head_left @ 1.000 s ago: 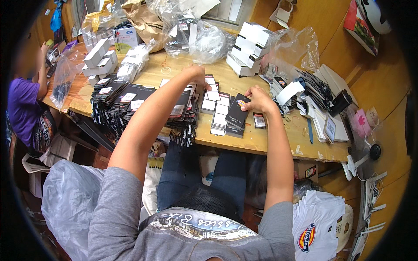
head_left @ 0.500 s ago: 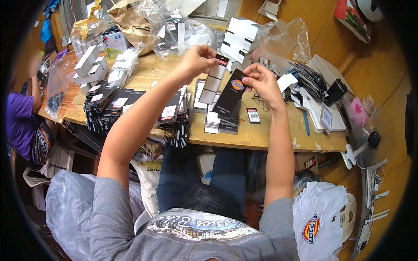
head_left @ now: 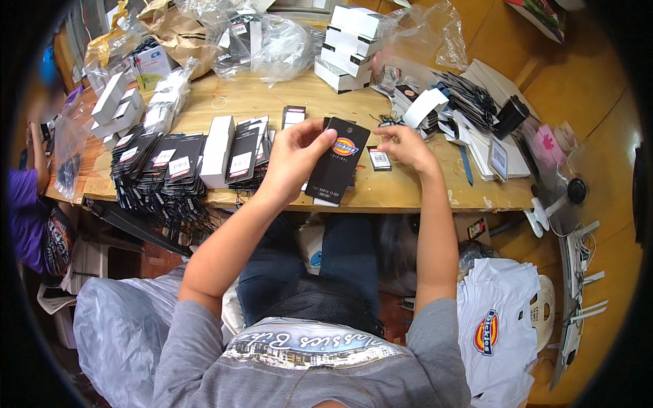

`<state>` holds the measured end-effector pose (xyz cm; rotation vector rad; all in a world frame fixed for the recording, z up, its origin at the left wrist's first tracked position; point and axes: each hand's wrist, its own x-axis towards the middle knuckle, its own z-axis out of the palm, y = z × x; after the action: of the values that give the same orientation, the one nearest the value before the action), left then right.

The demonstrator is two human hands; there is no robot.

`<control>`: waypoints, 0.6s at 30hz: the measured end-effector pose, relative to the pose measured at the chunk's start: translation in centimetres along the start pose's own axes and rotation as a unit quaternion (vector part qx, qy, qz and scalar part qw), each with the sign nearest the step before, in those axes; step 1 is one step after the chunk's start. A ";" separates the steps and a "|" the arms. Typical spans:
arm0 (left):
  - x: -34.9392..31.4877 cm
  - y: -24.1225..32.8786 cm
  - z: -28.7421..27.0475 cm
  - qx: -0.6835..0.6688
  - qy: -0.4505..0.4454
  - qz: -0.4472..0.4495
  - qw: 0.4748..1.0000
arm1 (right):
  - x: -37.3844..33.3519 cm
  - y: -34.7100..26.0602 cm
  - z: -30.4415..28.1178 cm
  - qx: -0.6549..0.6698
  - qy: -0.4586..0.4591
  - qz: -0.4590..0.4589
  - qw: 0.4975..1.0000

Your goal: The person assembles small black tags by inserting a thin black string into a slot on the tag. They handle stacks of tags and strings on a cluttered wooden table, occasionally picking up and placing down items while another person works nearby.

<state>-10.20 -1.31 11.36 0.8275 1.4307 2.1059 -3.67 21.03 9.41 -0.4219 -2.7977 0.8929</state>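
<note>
My left hand [head_left: 299, 155] pinches a black hang tag [head_left: 336, 170] with a coloured logo, upright over the table's front edge. More cards lie partly hidden behind it. To the right, my right hand [head_left: 410, 147] has its fingers bent and somewhat apart, with nothing visible in them. Just beside its fingertips lies a small black tag with a white barcode label [head_left: 379, 159]. Left of my left hand stand rows of black tags with white labels [head_left: 163, 160], their dark strings hanging over the edge. A long white box [head_left: 218, 151] stands between these rows.
White boxes [head_left: 347, 47] are stacked at the back, near clear plastic bags [head_left: 286, 47] and a brown paper bag [head_left: 178, 30]. At right are bundled dark tags [head_left: 469, 98] and a framed code card [head_left: 498, 160]. Another person in a purple shirt [head_left: 26, 204] is at far left.
The black hang tag has passed from my right hand to my left. The strip with white panels is no longer seen in my left hand. My right hand has come away from the tag.
</note>
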 end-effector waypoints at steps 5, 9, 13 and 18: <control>-1.7 -2.0 -0.1 -0.069 0.047 -0.014 0.996 | -0.7 0.9 1.6 -0.062 0.093 0.016 0.994; -2.6 -2.8 0.2 0.000 0.079 0.027 0.996 | -1.4 0.6 1.9 0.028 0.172 0.014 0.985; -3.3 -4.0 0.3 0.044 0.105 0.024 0.993 | -5.0 -3.1 1.6 0.451 0.094 -0.042 0.887; -3.9 -5.6 1.3 0.040 0.070 0.056 0.995 | -7.1 -6.5 4.1 0.291 0.159 -0.148 0.932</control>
<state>-6.31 -1.07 5.59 0.8222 1.5835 2.2422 0.62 11.47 9.38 -0.0405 -2.0937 1.3630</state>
